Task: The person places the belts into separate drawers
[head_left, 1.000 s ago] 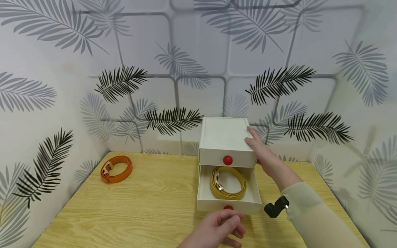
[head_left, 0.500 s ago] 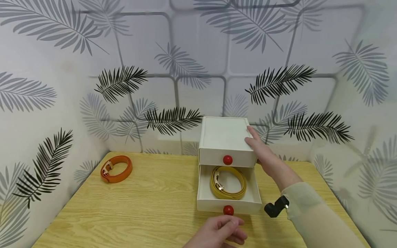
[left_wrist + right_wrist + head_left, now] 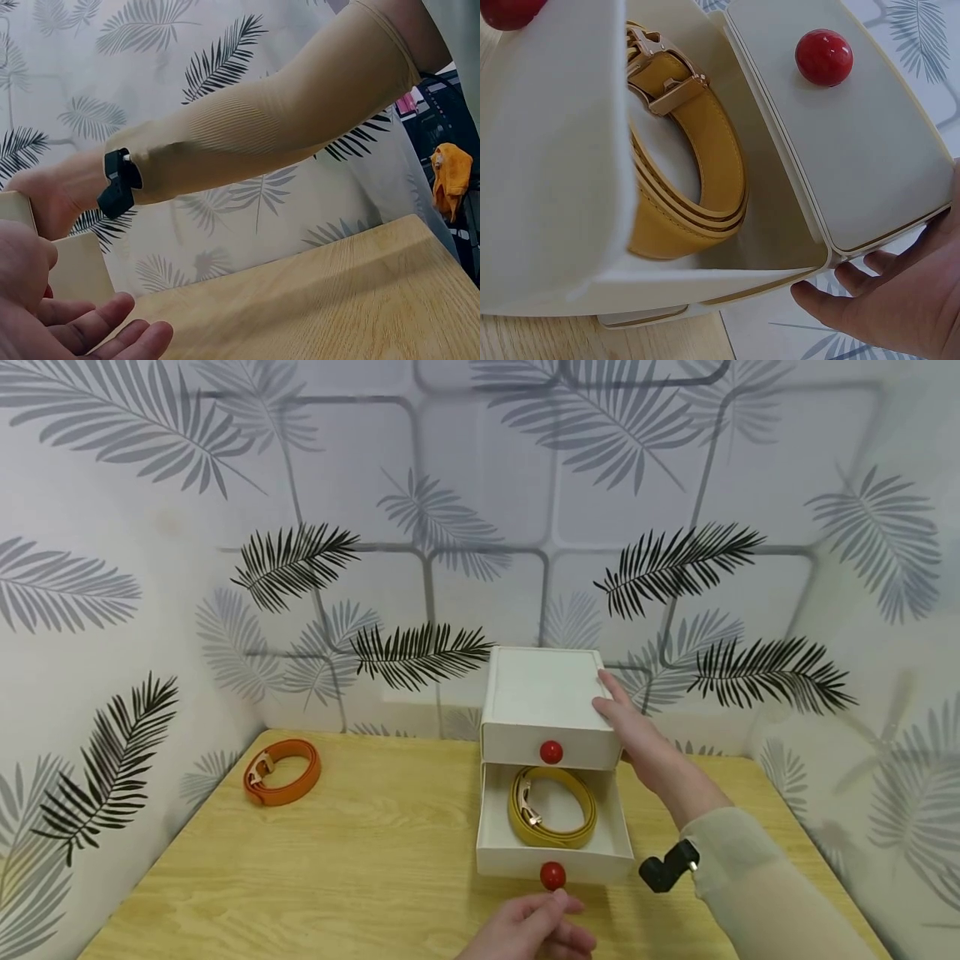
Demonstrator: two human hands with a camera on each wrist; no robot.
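Note:
A white two-drawer box stands on the table, its lower drawer pulled out. Inside that drawer lies a coiled yellow belt with a gold-coloured buckle, seen close up in the right wrist view. Just below the lower red knob is my left hand, holding nothing, its thumb tip close to the knob. My right hand rests against the box's right side, two digits lying over the top edge. In the right wrist view, its other fingertips touch the side.
A coiled orange belt lies at the table's back left. The upper drawer, with its own red knob, is closed. Patterned wall covering stands behind and beside the wooden table. An orange cloth hangs off to the side.
My left hand has moved slightly down, off the lower drawer's red knob, which now shows fully. My right hand stays on the box, and the drawer and belts have not moved.

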